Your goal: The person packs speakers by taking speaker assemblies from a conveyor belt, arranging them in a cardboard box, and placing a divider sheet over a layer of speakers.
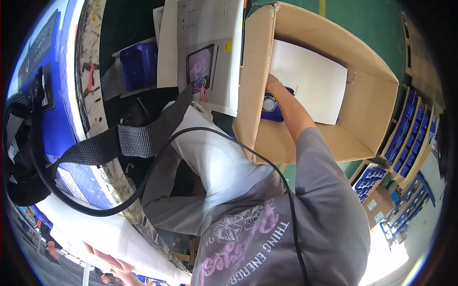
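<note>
My right arm reaches down into a large open cardboard box (367,114). At the box's near wall, my right hand (273,85) is mostly hidden behind the cardboard, so its fingers do not show. Beside the wrist sits a blue plastic piece (272,116) with a round silver-grey item (268,103) on it. A large white sheet (317,81) lies inside the box, behind the forearm. At the lower left edge, my left hand (112,263) rests over a white surface (95,229), fingers stretched out, nothing visible in it.
A printed carton (212,47) showing a tablet stands against the box. Nearby is a blue bin (138,66). A black strap (136,140) and a cable (200,128) cross the view. Racks with blue bins (405,133) stand right; another person (51,248) is lower left.
</note>
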Demonstrator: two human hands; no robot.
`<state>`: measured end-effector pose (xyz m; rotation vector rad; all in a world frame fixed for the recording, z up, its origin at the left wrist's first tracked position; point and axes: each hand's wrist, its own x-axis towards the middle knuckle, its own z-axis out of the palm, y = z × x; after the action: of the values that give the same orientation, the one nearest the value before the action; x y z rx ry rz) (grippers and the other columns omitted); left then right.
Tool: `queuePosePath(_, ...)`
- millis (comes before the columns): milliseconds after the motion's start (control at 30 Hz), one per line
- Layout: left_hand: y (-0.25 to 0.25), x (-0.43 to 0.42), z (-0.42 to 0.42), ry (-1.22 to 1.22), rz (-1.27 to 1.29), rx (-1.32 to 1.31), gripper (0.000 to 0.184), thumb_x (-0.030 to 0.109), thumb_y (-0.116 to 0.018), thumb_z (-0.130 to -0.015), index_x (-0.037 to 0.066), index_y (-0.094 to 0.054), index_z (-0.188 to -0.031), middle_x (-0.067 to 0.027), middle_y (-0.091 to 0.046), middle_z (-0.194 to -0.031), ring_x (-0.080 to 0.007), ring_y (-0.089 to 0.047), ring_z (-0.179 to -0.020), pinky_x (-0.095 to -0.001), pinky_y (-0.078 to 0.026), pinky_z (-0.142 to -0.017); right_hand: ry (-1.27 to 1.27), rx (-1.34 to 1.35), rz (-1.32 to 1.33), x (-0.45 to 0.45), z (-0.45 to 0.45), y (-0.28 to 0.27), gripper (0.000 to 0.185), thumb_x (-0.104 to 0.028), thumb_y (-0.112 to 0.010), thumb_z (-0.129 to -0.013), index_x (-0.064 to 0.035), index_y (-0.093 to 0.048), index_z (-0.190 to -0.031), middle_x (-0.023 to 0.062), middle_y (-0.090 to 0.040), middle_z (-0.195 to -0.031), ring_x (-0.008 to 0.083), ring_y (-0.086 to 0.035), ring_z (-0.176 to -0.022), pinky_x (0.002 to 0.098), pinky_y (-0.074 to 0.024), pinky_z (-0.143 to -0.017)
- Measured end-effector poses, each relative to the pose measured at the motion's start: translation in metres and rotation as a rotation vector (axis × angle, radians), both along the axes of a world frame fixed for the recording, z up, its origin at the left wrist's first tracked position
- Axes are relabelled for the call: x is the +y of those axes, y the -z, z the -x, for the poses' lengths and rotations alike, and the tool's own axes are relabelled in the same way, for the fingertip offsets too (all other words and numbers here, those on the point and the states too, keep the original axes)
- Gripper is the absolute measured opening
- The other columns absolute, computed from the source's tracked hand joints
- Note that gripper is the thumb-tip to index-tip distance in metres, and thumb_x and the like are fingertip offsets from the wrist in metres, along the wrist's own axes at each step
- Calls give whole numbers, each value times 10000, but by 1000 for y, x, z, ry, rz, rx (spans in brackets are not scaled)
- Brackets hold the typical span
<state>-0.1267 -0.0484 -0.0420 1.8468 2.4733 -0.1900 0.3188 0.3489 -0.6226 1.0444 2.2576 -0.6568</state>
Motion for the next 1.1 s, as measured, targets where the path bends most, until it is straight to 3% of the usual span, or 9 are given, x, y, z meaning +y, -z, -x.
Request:
queuePosePath(100, 1, 7, -4, -29, 7, -27, 689, 477, -304, -969, -4, -290, -1462, -331, -241, -1497, -468, -268, -1383, -594, -241, -1077, 29, -45, 229, 25, 8, -54, 321, -180, -596, -843, -42, -674, -1122, 211, -652, -1165, 332, -656, -1049, 411, -542, -872)
queuePosePath(133, 2, 5, -2, -30, 1, -25, 685, 478, -295, -972, 1, -290, -1464, -328, -239, -1501, -463, -264, -1388, -592, -240, -1081, -124, -29, 238, 27, -11, 18, 292, -163, -595, -805, -37, -714, -1041, 205, -674, -1114, 333, -661, -1029, 399, -545, -854)
queuePosePath(200, 0, 2, -1, -36, 11, -19, 684, 485, -279, -974, 10, -290, -1466, -321, -236, -1506, -456, -259, -1396, -592, -237, -1087, -122, -62, 229, 40, -17, 18, 276, -142, -595, -772, -40, -732, -989, 207, -682, -1083, 338, -662, -1022, 394, -547, -840)
queuePosePath(367, 2, 3, -2, -67, 11, -9, 685, 495, -263, -975, 24, -284, -1471, -311, -234, -1511, -449, -253, -1403, -600, -234, -1095, -86, -147, 212, 58, -13, -63, 280, -106, -600, -724, -11, -733, -951, 214, -688, -1051, 343, -668, -982, 388, -552, -818)
queuePosePath(500, 1, 11, -5, -35, 4, 9, 705, 521, -271, -964, 27, -296, -1466, -321, -248, -1501, -453, -266, -1393, -612, -246, -1076, -274, 3, 132, 47, -19, -51, 271, -111, -623, -721, 12, -702, -950, 215, -676, -1069, 350, -668, -968, 399, -552, -820)
queuePosePath(533, 2, 10, -4, -29, -2, 10, 711, 529, -274, -961, 27, -300, -1464, -323, -252, -1498, -454, -268, -1391, -615, -247, -1072, -242, -13, 145, 44, -5, -82, 250, -111, -615, -727, 6, -698, -932, 204, -680, -1079, 339, -669, -976, 403, -551, -822)
queuePosePath(833, 3, 1, -4, -74, -44, 31, 710, 550, -286, -955, 59, -328, -1467, -286, -317, -1494, -441, -302, -1383, -627, -229, -1087, -218, -171, 196, 52, 9, -42, 306, -258, -655, -832, -25, -713, -1022, 173, -696, -1083, 313, -658, -1050, 395, -547, -864)
queuePosePath(1033, 2, 0, -2, -69, -9, -1, 707, 546, -279, -964, 44, -298, -1462, -305, -252, -1504, -446, -242, -1403, -616, -233, -1084, 34, 23, 368, 62, 14, -2, 289, -138, -597, -809, -42, -706, -1058, 194, -697, -1056, 340, -671, -1009, 432, -537, -845)
queuePosePath(1100, 2, 0, -2, -83, 4, -20, 717, 556, -277, -964, 39, -285, -1461, -312, -219, -1511, -446, -213, -1413, -614, -228, -1084, 135, 166, 429, 63, -5, 56, 300, -119, -591, -790, -38, -705, -1055, 201, -694, -1055, 350, -669, -1000, 435, -539, -839)
